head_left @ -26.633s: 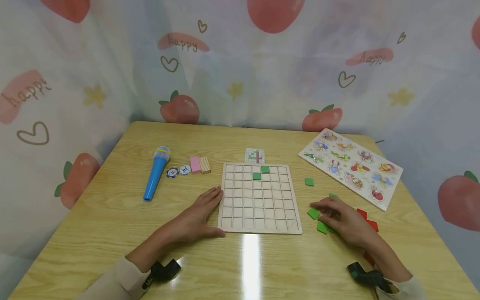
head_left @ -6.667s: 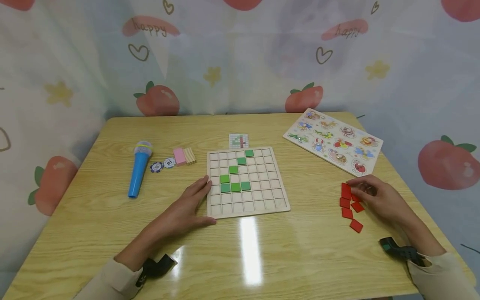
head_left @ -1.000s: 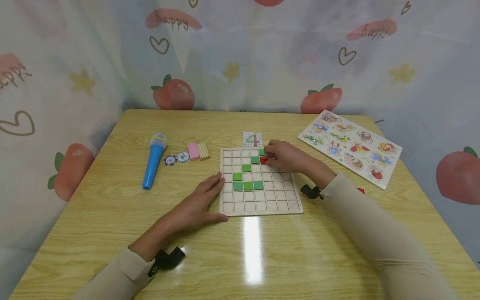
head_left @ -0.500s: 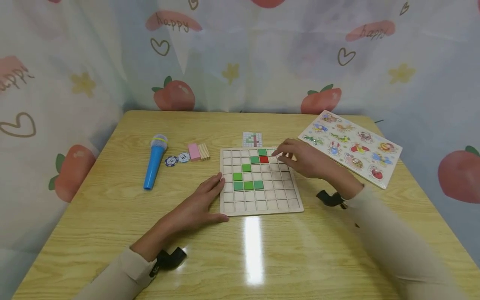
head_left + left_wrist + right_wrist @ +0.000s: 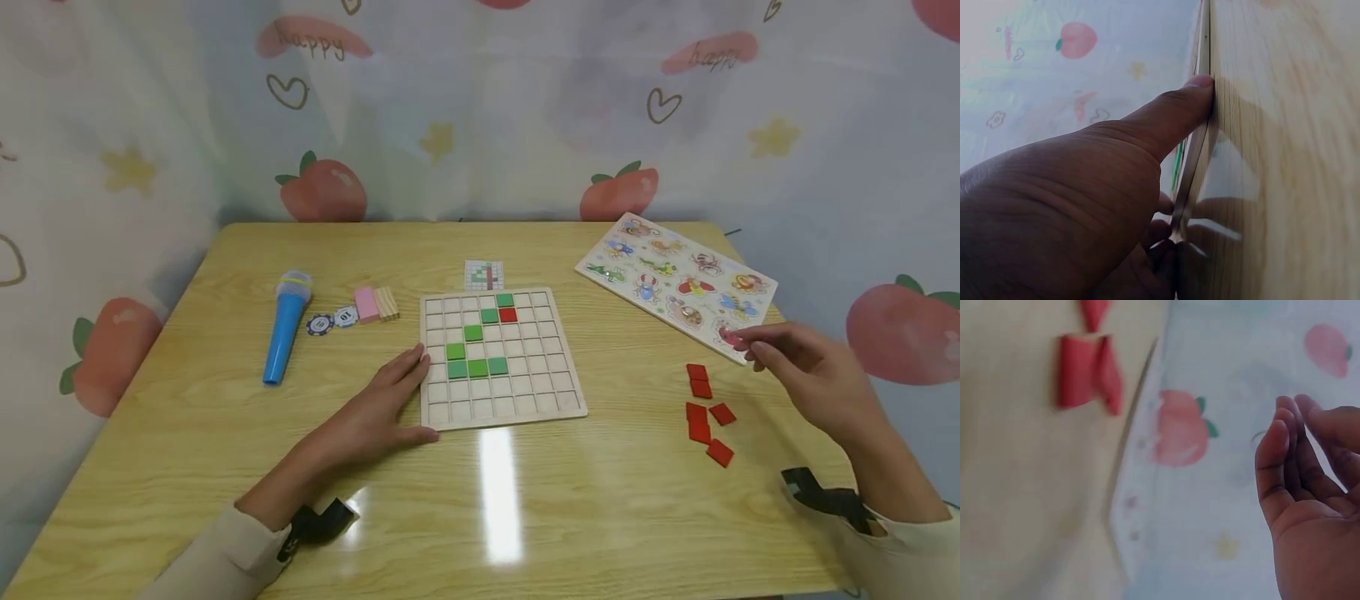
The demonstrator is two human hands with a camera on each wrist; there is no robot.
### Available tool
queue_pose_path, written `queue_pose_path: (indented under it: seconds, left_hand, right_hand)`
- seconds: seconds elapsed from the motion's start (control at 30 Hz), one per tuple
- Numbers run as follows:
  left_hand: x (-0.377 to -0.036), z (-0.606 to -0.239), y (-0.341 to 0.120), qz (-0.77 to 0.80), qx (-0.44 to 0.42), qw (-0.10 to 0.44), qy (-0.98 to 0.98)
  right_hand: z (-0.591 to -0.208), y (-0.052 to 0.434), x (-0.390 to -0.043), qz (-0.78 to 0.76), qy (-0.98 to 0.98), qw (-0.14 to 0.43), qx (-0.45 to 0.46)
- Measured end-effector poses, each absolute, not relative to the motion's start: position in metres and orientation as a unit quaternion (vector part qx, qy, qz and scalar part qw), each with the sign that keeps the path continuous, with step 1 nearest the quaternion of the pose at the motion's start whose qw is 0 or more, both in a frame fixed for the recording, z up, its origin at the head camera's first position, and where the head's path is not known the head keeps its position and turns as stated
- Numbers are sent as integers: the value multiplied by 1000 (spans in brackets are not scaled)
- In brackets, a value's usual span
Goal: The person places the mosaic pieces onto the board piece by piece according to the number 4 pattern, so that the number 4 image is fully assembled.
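Note:
A wooden grid board lies mid-table, holding several green tiles and one red tile near its top row. My left hand lies flat against the board's left edge, thumb pressed to the rim. My right hand hovers empty, fingers loosely extended, above the table's right side, just right of a cluster of loose red tiles. In the right wrist view the fingers are relaxed and the red tiles blur past.
A small pattern card lies behind the board. At left lie a blue toy microphone, two poker chips, and pink and wooden blocks. An animal peg puzzle sits at back right. A strawberry-print curtain surrounds the table.
My right hand left the red tile in the board next to the upper green tiles and drew back right, to beside the loose red tiles. The left hand stayed put.

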State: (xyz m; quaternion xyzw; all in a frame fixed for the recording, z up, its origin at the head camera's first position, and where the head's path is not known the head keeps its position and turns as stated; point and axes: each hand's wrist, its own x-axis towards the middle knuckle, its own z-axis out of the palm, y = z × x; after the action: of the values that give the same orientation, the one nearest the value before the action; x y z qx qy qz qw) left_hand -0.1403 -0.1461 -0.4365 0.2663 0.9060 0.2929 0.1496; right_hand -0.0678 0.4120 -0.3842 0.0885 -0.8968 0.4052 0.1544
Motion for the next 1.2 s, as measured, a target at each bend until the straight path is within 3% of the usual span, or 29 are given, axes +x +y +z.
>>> queue_pose_path:
  seconds: [0.23, 0.53, 1.2]
  left_hand:
    - [-141, -440, -149, 300, 265, 140, 906]
    - [-141, -440, -145, 297, 274, 139, 904]
    - [-139, -435, -145, 288, 274, 138, 907]
  right_hand:
    - [-421, 435, -75, 382, -918, 104, 8]
    - [-439, 427, -77, 266, -963, 28, 27]
    - [-449, 422, -29, 310, -939, 81, 123]
